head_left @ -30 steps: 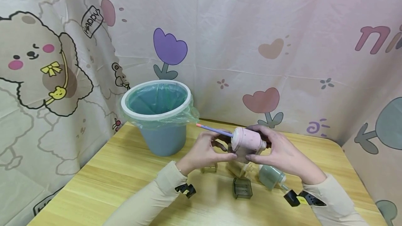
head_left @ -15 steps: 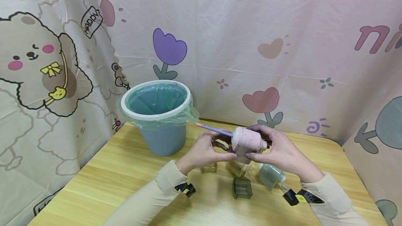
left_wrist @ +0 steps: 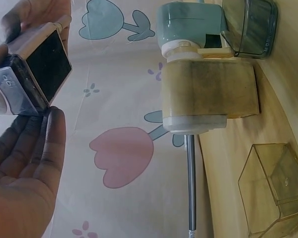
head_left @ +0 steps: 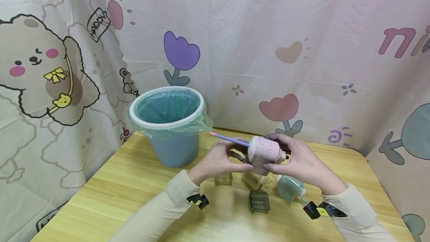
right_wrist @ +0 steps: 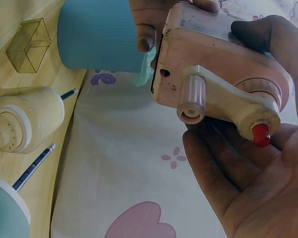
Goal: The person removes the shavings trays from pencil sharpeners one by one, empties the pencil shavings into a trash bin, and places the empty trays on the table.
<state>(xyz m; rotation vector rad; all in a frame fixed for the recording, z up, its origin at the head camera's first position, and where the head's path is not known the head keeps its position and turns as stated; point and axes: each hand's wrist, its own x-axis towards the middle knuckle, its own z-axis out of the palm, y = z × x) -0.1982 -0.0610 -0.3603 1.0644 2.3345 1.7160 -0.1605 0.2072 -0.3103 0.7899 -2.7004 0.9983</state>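
Both hands hold a pink crank pencil sharpener (head_left: 265, 149) above the table, tipped on its side. A purple pencil (head_left: 229, 139) with an orange end sticks out of its left face. My left hand (head_left: 213, 163) grips the pencil side, thumb below and fingers behind. My right hand (head_left: 304, 165) grips the crank side. In the right wrist view the pale crank (right_wrist: 218, 96) shows, with a red tip (right_wrist: 261, 135) at its hub. The left wrist view shows a dark rectangular opening (left_wrist: 48, 67) in the sharpener's underside.
Beneath the hands lie a yellow sharpener (head_left: 252, 180) and a green sharpener (head_left: 289, 189), each with a pencil in it. A smoky clear shavings drawer (head_left: 259, 202) and a yellowish one (head_left: 224, 179) lie nearby. A blue bin (head_left: 174, 148) with a green liner stands at the back left.
Hardly anything differs: both hands keep their hold on the pink sharpener in the same place. The right forearm has shifted very slightly left.
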